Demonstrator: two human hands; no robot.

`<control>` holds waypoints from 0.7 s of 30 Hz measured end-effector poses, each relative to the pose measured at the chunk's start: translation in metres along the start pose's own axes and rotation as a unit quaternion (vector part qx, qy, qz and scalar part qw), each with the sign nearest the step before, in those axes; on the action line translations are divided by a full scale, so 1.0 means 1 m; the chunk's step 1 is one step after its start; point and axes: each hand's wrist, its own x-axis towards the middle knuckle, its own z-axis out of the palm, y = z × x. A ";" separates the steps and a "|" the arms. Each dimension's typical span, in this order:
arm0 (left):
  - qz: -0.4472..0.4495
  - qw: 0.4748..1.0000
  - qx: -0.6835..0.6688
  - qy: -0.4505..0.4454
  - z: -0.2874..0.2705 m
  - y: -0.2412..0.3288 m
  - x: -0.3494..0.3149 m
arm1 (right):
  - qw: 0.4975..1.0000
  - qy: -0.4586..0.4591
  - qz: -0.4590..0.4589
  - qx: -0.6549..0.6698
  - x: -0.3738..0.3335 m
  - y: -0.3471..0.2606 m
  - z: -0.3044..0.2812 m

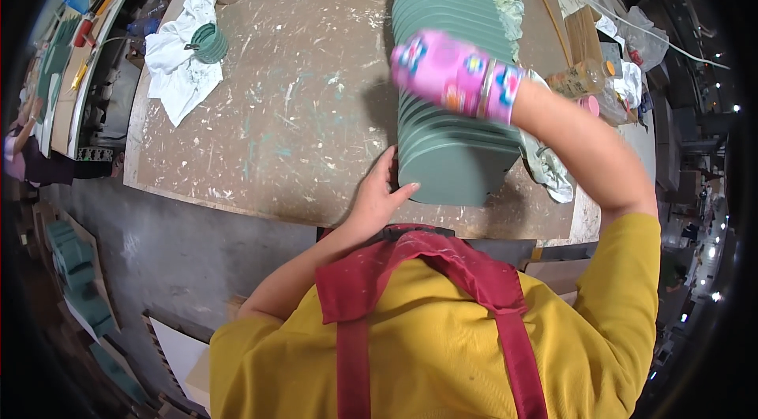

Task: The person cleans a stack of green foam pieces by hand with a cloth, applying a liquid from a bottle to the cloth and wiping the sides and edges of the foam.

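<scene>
A long row of overlapping green panels (458, 170) with rounded corners runs away from me along the table. My left hand (380, 191) rests against the left edge of the nearest panels, thumb and fingers spread apart. Over the row, my right hand (454, 75) is hidden inside a pink flowered cloth mitt (442, 71), smeared by motion. Its fingers do not show, and whether the mitt touches the panels I cannot tell.
The brown table (292, 103) is flecked with paint. At the left, a green-stained cup (209, 43) sits on a white cloth (178, 87). Bottles (580, 79) and a crumpled rag (549, 170) lie right of the panels. A thin stick (543, 4) lies behind them.
</scene>
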 end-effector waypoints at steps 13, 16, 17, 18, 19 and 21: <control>-0.055 0.998 -0.023 -0.009 0.000 0.018 -0.001 | 0.996 0.017 0.073 -0.050 -0.014 0.017 -0.003; -0.009 0.999 -0.033 -0.018 -0.002 0.016 -0.002 | 0.998 0.054 -0.028 0.035 0.004 -0.026 0.011; -0.011 1.000 -0.014 -0.021 -0.003 0.015 -0.002 | 0.997 0.044 -0.045 0.045 0.005 -0.019 0.013; -0.012 1.000 0.005 -0.024 -0.004 0.015 -0.001 | 0.996 0.034 -0.062 0.055 0.006 -0.012 0.014; -0.012 1.000 0.006 -0.024 -0.004 0.016 0.000 | 0.999 0.001 -0.020 -0.041 0.009 0.000 0.006; 0.001 1.000 -0.029 -0.012 0.001 0.018 -0.002 | 0.989 0.049 -0.003 -0.139 0.004 0.036 -0.005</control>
